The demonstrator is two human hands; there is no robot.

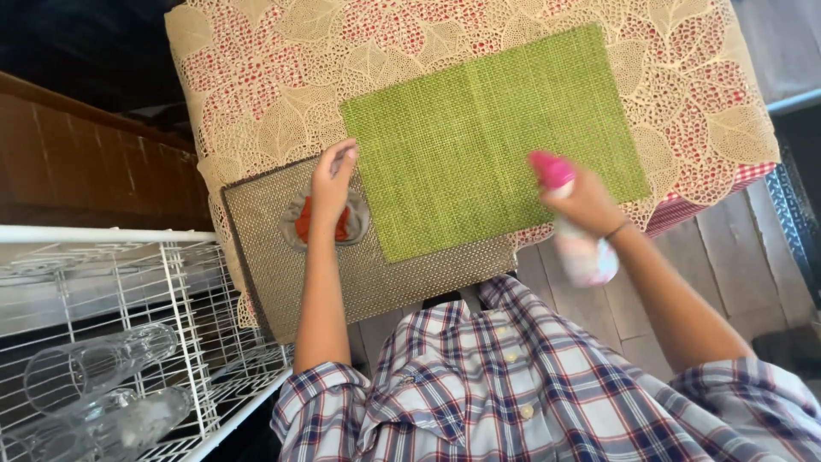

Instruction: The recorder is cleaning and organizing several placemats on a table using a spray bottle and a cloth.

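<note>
The right hand (586,201) grasps a spray bottle (575,231) above the green mat (487,137); the left hand (332,184) presses a cloth (325,224). Spray may wet the tablecloth (256,77) if aimed wide.

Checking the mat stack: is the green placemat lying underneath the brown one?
No. The green placemat lies on top, its near edge overlapping the brown placemat, beside the left hand.

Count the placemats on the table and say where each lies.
2. A green placemat lies across the middle of the table; a brown placemat sits at the near-left edge, partly under the green one. Others could be hidden beneath.
</note>
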